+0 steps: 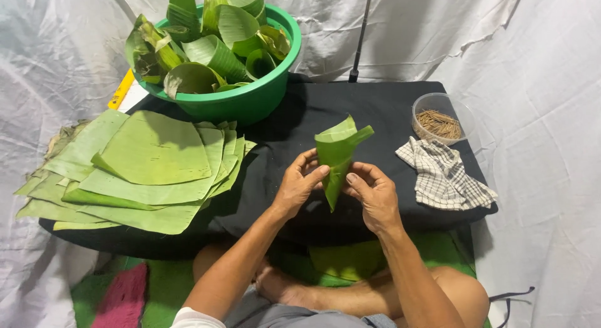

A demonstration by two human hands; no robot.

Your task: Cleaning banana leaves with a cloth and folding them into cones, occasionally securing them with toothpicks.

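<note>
Bare forearms, bare legs; white sleeve edge at left arm; grey shorts.

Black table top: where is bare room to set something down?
Bare black table lies between the green basin and the plastic tub of sticks, and behind the leaf cone held by the left hand and right hand. Crowded: the leaf stack covers the left; the checked cloth fills the right.

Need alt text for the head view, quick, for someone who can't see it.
Both hands, left hand and right hand, hold a leaf cone above a black table. Flat leaves lie to the left, a green basin of cones behind, a tub of sticks and checked cloth to the right.
</note>
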